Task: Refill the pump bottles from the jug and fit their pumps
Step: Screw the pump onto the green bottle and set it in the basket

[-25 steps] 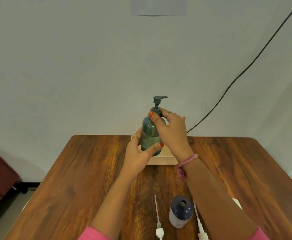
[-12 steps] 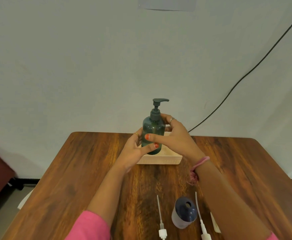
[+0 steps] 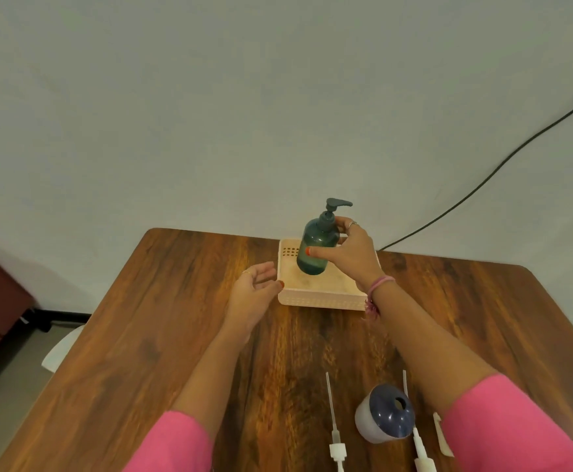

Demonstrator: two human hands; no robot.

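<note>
Green pump bottle (image 3: 315, 248) gripped by R hand (image 3: 349, 253), axis upright, over tray (image 3: 319, 296) at 12 o'clock. L hand (image 3: 256, 287) spread, empty, at bottle's 8.

no readable text, labels, brands or numbers anywhere

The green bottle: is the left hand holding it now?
No. Only the right hand grips the green bottle over the basket; the left hand is open, apart from it.
</note>
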